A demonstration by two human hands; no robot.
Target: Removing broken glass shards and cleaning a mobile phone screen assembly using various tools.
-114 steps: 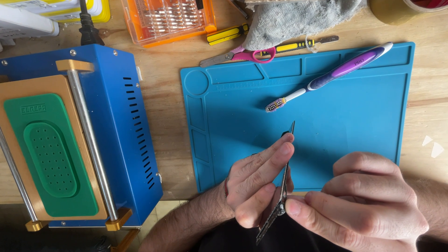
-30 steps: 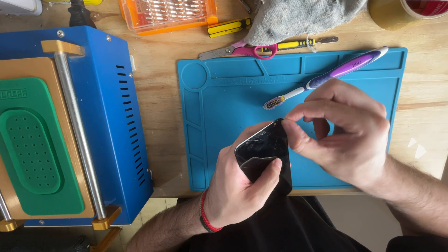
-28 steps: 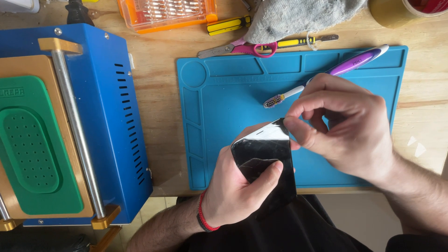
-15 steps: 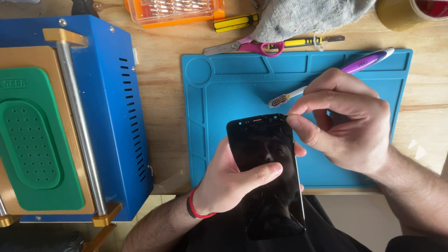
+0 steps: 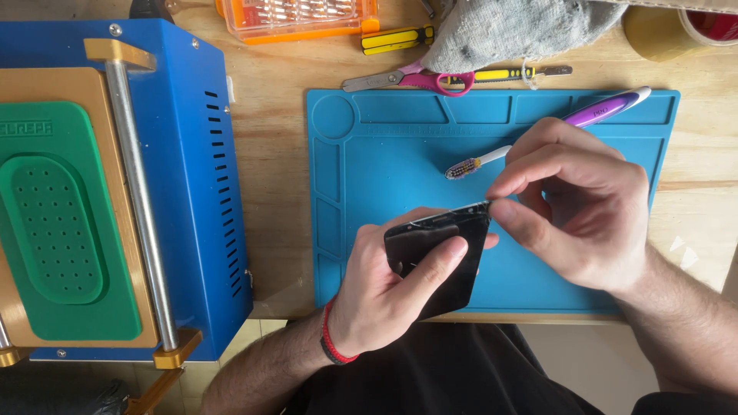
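Observation:
My left hand (image 5: 388,296) grips a black phone screen panel (image 5: 430,234), thumb laid across its dark face, tilted so its top edge faces the camera. My right hand (image 5: 580,211) pinches at the panel's upper right corner with thumb and forefinger. Both hands hover over the near part of a blue silicone work mat (image 5: 400,154). A toothbrush (image 5: 592,115) with a purple and white handle lies diagonally on the mat, its bristle head just beyond my right fingers.
A blue machine (image 5: 192,177) with a green pad and metal roller bar fills the left. Behind the mat lie pink-handled scissors (image 5: 419,78), yellow tools (image 5: 396,38), an orange bit case (image 5: 296,17), a grey cloth (image 5: 523,27) and a tape roll (image 5: 676,27).
The panel was face up and long toward me half a second ago; now it is tipped up and foreshortened, top edge raised, with my right fingers still at its upper right corner.

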